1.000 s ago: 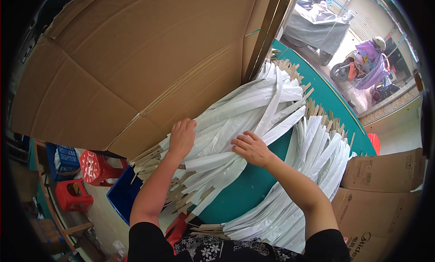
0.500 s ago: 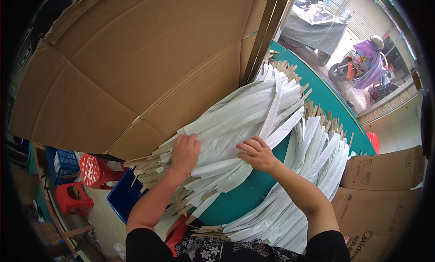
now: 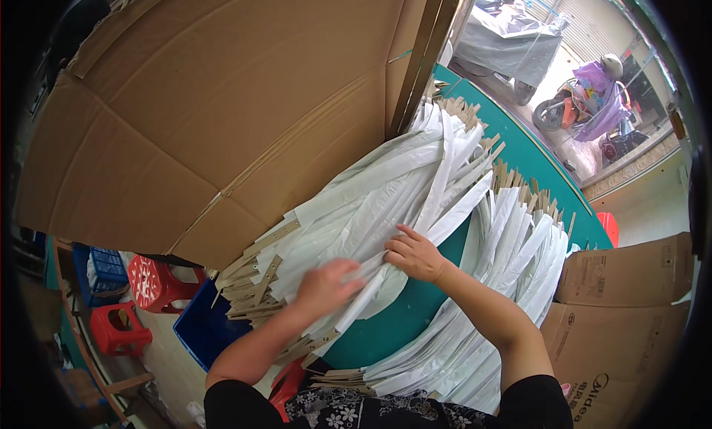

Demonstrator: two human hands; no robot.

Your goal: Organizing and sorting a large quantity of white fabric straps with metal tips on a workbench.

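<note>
I'm resting curled right fingers (image 3: 399,248) on likely limp white strips (image 3: 382,195), left fingers (image 3: 343,266) parted, grips unclear; best hold: tan ends (image 3: 266,279).

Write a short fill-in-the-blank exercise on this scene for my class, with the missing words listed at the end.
1. The strips under the person's right hand are coloured ____.
2. The hand that looks blurred is the person's ____ one.
3. The large panel at the upper left is made of ____.
4. The lower stool at the left of the picture is coloured ____.

Missing words: white; left; cardboard; red.
</note>
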